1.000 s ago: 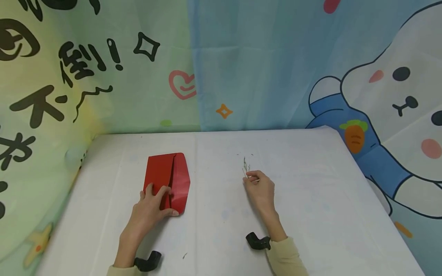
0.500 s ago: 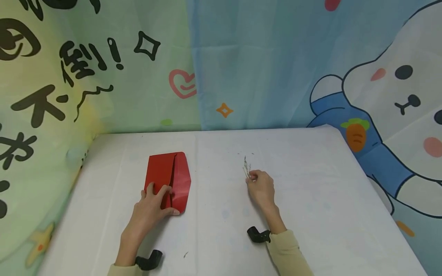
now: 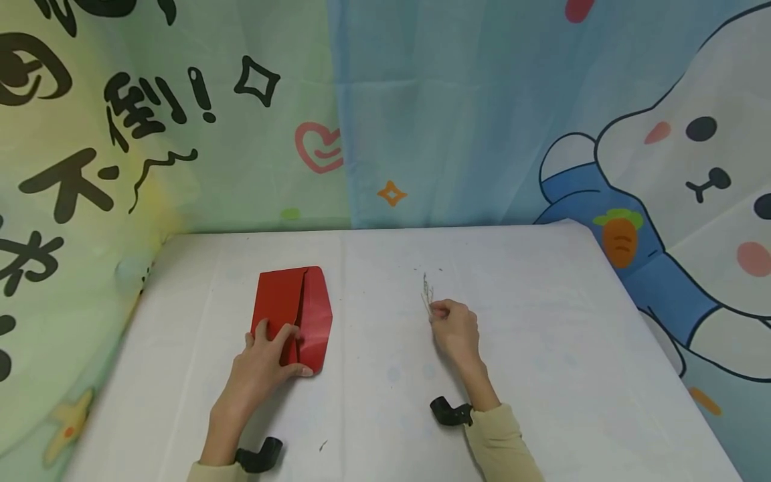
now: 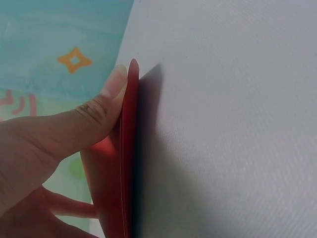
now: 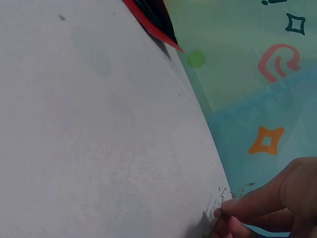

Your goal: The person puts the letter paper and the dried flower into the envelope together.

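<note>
On white cloth (image 3: 379,415), nearer than the red envelope (image 3: 278,291), a dark scrap (image 3: 322,445). On the envelope's near part, the left hand (image 3: 258,361), fingers spread. Right of the envelope, a sprig (image 3: 427,292), pinched by the right hand (image 3: 458,329). Beyond the envelope, on the backdrop (image 3: 427,120), black Chinese characters (image 3: 65,184), exclamation mark (image 3: 199,90) legible.
</note>
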Demonstrator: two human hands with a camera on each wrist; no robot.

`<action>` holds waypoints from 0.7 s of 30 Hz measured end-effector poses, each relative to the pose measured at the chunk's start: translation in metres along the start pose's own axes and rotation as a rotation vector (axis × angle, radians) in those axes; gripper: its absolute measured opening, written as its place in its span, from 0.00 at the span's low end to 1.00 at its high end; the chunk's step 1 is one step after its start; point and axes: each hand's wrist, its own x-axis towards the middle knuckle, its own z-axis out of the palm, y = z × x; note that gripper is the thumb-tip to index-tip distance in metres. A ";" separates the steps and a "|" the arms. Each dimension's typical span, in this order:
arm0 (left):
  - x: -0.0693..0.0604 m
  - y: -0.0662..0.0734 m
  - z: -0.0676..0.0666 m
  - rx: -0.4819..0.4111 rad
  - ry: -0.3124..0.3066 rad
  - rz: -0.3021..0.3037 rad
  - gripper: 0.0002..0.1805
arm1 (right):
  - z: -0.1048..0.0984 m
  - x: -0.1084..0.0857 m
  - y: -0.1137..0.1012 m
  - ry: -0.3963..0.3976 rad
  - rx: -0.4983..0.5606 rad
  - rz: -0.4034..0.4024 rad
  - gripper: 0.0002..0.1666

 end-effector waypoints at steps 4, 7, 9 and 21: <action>0.000 -0.001 0.000 0.003 -0.011 -0.007 0.35 | 0.001 -0.001 -0.001 -0.038 0.063 0.002 0.12; 0.000 -0.001 0.000 0.005 -0.015 -0.008 0.35 | 0.002 -0.002 -0.002 -0.064 0.094 0.007 0.12; 0.000 -0.001 0.001 0.007 -0.011 -0.009 0.36 | 0.004 -0.003 -0.003 -0.083 0.128 0.018 0.11; 0.000 -0.001 -0.001 -0.008 -0.007 -0.014 0.36 | 0.014 -0.008 -0.016 -0.203 0.354 0.070 0.11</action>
